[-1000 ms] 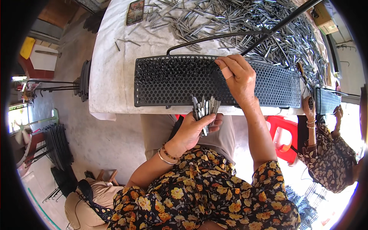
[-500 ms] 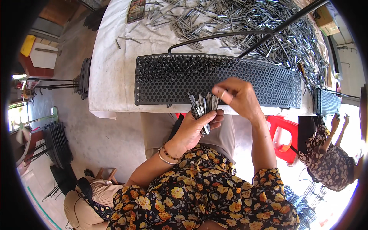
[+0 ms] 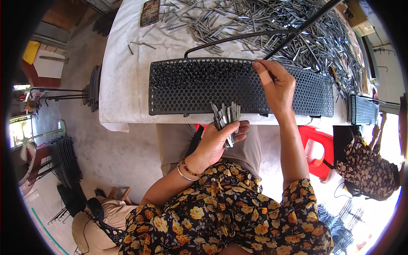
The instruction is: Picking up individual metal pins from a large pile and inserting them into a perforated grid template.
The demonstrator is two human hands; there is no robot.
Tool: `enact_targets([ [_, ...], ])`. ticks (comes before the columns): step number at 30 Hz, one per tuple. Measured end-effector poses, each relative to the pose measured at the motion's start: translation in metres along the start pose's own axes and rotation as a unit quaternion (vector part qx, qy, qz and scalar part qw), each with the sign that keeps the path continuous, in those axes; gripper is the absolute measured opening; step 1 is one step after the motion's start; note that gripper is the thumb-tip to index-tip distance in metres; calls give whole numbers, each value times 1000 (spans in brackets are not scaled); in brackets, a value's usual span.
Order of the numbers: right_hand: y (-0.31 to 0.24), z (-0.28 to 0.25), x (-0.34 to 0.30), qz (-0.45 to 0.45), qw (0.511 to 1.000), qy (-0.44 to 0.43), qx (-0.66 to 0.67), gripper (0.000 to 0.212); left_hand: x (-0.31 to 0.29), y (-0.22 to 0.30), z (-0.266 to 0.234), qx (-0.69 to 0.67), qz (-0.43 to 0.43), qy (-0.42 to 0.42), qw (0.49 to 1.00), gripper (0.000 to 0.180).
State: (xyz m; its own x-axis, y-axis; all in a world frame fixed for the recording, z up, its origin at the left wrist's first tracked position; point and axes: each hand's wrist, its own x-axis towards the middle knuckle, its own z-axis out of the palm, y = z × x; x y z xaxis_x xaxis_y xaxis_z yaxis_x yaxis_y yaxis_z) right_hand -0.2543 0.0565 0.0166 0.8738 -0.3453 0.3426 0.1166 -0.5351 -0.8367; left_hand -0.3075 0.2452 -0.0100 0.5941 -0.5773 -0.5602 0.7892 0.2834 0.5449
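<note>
My left hand [image 3: 216, 141] is wrapped round a bundle of thin dark metal strips [image 3: 227, 115], just in front of the table's near edge. Their ends fan up above the thumb. A long black perforated metal panel [image 3: 191, 100] lies along that edge. Many short dark pieces [image 3: 187, 75] stand in its holes, over the far left part. My right hand [image 3: 277, 85] is over the middle of the panel, thumb and forefinger pinched together at its far rim. A light band wraps one finger. Whatever the pinch holds is too small to make out.
Loose metal strips [image 3: 272, 25] are heaped across the far side of the white-covered table [image 3: 123, 80]. Black rods [image 3: 310, 23] rise from the panel. A phone [image 3: 150, 12] lies far left. Beyond a red stool [image 3: 315, 148], another person [image 3: 367, 168] works at a similar panel [image 3: 364, 111].
My right hand has gone from beside the bundle up and right to the panel's far rim. My left hand still grips the strips. The other person has shifted slightly.
</note>
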Motion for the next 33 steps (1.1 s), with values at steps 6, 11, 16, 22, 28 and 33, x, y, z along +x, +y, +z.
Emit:
enact_targets([
  [6, 16, 20, 0, -137, 987, 7, -82, 13, 1, 0, -6, -12, -6, -16, 1000, 19],
  [11, 5, 20, -5, -164, 975, 14, -149, 16, 1, -1, -9, -21, -1, -14, 1000, 21],
  [16, -19, -8, -21, 43, 978, -204, -14, 15, -1, 5, -4, -51, 13, -4, 999, 23],
  [22, -19, -16, -31, 205, 948, -222, 104, 16, 1, 6, -3, -49, 8, 8, 999, 23],
  [28, 0, -3, -7, 103, 994, 26, 42, 15, 1, 0, -3, -24, -10, -16, 1000, 21],
  [33, 16, 10, -6, -31, 997, 61, -32, 11, 1, 0, -7, -16, -10, -8, 1000, 20],
])
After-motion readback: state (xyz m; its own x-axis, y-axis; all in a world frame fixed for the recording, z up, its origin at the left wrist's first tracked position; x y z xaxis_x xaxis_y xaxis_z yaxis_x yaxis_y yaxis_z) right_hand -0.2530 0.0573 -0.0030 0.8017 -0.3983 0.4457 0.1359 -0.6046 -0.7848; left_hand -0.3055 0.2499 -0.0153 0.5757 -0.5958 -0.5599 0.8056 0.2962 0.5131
